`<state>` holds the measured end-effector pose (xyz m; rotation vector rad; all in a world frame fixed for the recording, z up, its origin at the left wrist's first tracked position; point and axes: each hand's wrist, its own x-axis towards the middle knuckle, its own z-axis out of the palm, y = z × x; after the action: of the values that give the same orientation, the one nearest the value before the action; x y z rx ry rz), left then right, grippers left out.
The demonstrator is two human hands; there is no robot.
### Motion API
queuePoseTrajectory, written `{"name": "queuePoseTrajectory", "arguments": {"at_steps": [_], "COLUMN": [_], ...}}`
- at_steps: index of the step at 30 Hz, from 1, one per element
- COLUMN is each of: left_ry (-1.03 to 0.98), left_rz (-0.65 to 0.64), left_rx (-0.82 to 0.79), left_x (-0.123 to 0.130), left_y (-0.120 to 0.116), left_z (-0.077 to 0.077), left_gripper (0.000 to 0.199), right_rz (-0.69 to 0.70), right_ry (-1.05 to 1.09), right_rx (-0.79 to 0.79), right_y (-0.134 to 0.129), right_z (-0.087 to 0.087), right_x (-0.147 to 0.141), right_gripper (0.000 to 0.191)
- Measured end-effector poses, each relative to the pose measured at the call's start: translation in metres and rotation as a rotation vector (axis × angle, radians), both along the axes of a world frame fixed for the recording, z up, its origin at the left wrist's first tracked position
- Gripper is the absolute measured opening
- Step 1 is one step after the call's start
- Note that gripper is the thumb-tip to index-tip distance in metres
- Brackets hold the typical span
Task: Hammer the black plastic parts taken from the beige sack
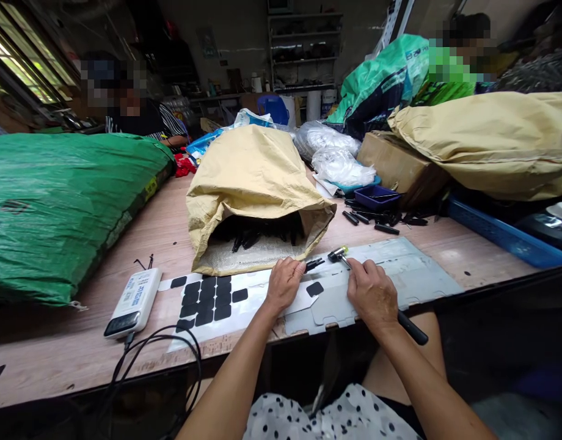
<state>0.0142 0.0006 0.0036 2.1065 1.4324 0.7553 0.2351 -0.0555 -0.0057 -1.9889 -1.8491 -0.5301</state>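
Nearest us, the black grip of the hammer (339,254) sticks out behind our right hand (372,293), whose fingers are curled together around the metal shaft. Holding this far up the shaft should suit short, controlled taps; a grip farther back would likely hit harder but aim less surely.

Our left hand (284,281) has its fingers bunched together, the thumb and forefinger seeming to pinch a black piece (314,264) whose free end points toward the hammer head. We cannot tell how firmly it is held. We'd do well to keep that piece flat on the grey sheet (413,263) and our fingertips well behind the spot being struck.

A loose black square (314,289) lies between our hands, and we'd best keep it out from under the work. To the left, more black squares (208,299) lie on white backing.

Beyond, the tan sack (253,165) gapes toward us with dark pieces inside; farther right, loose black rods (386,230) lie on the table.
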Motion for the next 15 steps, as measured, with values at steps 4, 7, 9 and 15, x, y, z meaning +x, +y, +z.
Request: {"name": "queuePoseTrajectory", "arguments": {"at_steps": [4,7,9,15], "left_ry": [-0.096,-0.278,-0.406,-0.360], "left_rz": [-0.014,-0.144,-0.307,-0.383], "left_rx": [-0.017,-0.162,-0.436,-1.078], "left_x": [-0.001,-0.006,-0.011,-0.025], "left_y": [-0.011,-0.047,-0.082,-0.150], "left_z": [0.015,0.037,0.045,-0.026], "left_gripper": [0.035,0.027,0.026,0.042], "right_rz": [-0.003,0.001,0.008,0.027], "right_ry": [0.016,0.017,0.015,0.018], "right_rx": [-0.002,-0.007,-0.012,0.002], "right_y": [0.001,0.001,0.000,0.000], "right_z": [0.001,0.001,0.001,0.001], "right_x": [-0.001,-0.001,-0.001,0.000], "right_gripper": [0.031,0.031,0.031,0.032]}}
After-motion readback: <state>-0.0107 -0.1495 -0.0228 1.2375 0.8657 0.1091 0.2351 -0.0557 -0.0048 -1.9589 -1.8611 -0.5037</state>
